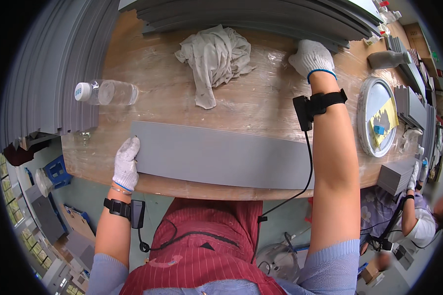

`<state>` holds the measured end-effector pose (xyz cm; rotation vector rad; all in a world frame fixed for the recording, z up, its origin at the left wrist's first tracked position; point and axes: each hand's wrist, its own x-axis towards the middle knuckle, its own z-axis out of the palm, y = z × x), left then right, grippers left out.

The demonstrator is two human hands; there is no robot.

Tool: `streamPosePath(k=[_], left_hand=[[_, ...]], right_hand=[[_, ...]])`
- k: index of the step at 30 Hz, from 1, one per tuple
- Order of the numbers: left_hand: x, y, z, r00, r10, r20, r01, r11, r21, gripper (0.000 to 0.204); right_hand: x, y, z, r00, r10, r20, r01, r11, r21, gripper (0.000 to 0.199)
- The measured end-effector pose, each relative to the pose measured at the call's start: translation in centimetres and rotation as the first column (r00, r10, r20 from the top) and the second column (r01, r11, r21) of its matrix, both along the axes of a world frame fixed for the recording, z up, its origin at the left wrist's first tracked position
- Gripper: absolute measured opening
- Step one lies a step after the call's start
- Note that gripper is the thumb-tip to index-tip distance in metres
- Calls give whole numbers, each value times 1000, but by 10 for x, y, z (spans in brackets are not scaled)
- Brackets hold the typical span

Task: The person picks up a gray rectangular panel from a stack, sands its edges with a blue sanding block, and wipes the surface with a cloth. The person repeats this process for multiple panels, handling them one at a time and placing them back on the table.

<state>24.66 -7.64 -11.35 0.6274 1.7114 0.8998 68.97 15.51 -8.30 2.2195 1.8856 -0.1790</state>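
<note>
A long grey panel lies flat along the near edge of the table. At its left end, my gloved left hand grips the short edge, with the thumb near the top face. My right arm stretches to the far side of the table. There my gloved right hand rests against the near edge of a stack of grey panels; its fingers are bent out of sight, so what they grasp is hidden. A crumpled white cloth lies between this stack and the panel.
A clear bottle with a white cap lies on its side at the left, by more stacked grey panels. To the right are a round lid holding a yellow sheet, a grey bottle and a co-worker handling panels.
</note>
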Motion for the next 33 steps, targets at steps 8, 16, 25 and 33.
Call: streamPosePath(k=[8,16,25,33], left_hand=[[-10,-5,-10,997,-15,71,15,1000,-6,47],[-14,-4,-11,995,-87,-40,86,996,-18,60],[-15,-2,-15,997,-48,59,47,999,21,56],[-20,-2,-18,992,-118,-46,119,993,27,60]], right_hand=[[-23,-6,-8,995,-92,-49,94,995,40,28],[-36,-2,-13,984,-175,20,175,984,4,26],[-31,-13,-11,998,14,-62,-11,999,45,27],[-8,-20,-16,953,-153,-260,185,977,102,38]])
